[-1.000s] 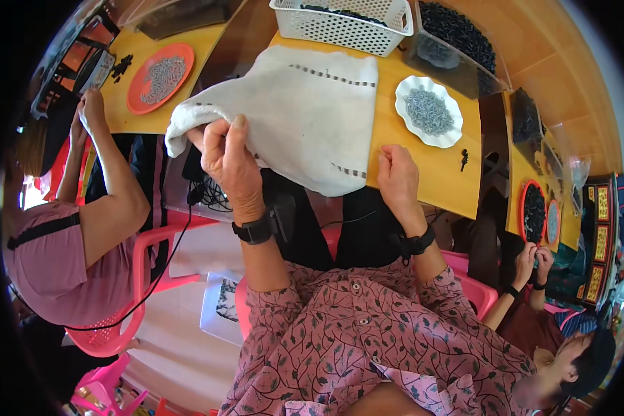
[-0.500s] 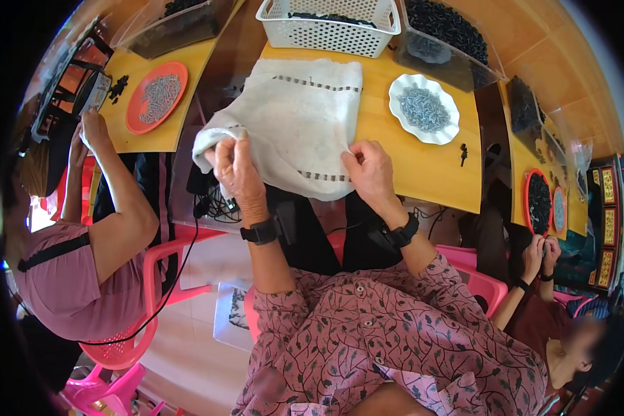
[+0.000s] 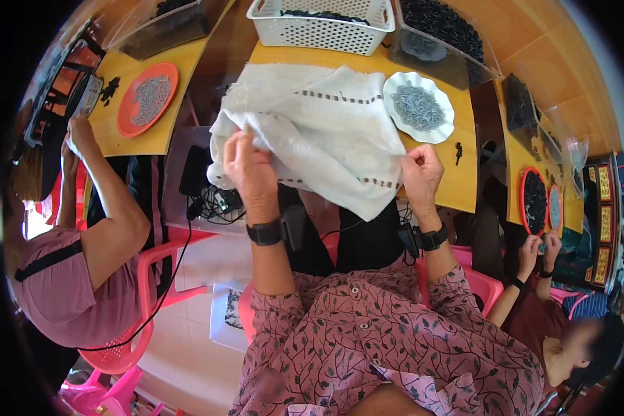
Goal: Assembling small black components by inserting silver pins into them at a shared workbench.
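Note:
A white towel (image 3: 326, 139) with rows of dark dashes lies rumpled over the yellow table, its near corner hanging past the front edge. My left hand (image 3: 251, 163) pinches a gathered fold at its left side. At the towel's right edge, my right hand (image 3: 421, 172) has its fingers closed on the cloth. A white scalloped plate (image 3: 445, 132) of small grey metal screws stands right beside the towel. Right of my right hand, a small black part (image 3: 458, 154) lies on the table.
A white perforated basket (image 3: 319, 36) and a clear bin (image 3: 451, 66) of black parts stand at the back. Co-workers sit at both sides; the left one has an orange plate (image 3: 123, 118) of screws. Black cables (image 3: 211, 201) lie below my left hand.
My right hand has moved right, drawing the towel's right edge outward toward the plate. My left hand has shifted slightly right and down, and the towel is spread wider with a diagonal fold.

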A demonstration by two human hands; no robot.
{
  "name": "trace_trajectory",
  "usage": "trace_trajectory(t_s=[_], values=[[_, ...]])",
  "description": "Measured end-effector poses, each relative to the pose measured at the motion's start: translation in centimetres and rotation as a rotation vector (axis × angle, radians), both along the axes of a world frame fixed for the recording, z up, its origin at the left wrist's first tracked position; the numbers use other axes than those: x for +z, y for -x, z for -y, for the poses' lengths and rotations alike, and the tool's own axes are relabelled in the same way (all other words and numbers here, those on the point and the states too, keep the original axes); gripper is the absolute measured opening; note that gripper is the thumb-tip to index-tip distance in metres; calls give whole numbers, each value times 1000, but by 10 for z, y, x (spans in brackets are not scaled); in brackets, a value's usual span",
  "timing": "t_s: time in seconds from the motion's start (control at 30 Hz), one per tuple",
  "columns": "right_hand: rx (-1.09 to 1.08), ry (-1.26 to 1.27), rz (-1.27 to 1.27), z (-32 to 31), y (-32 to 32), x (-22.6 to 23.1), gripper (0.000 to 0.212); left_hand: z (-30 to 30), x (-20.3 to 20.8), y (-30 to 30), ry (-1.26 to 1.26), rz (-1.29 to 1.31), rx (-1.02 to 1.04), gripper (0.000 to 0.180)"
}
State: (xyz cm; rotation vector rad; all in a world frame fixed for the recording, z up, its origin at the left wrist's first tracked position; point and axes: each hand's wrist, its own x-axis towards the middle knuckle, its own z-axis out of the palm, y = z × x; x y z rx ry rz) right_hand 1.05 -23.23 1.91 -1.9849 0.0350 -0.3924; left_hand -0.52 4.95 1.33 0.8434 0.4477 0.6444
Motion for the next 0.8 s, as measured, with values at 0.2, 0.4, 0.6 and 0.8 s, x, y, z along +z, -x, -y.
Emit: trace_trajectory(t_s=[0.2, 0.4, 0.6, 0.8], values=[[13, 83, -102, 24, -2, -15, 13, -16, -13, 2, -355, -153, 198, 36], [-26, -585, -427, 31, -19, 3, 37, -28, -9, 15, -422, -163, 318, 38], [-62, -771, -450, 44, -41, -6, 34, -28, -1, 12, -1255, -653, 491, 32], [-87, -860, -437, 50, -59, -27, 28, -7, 18, -15, -1587, -651, 408, 36]])
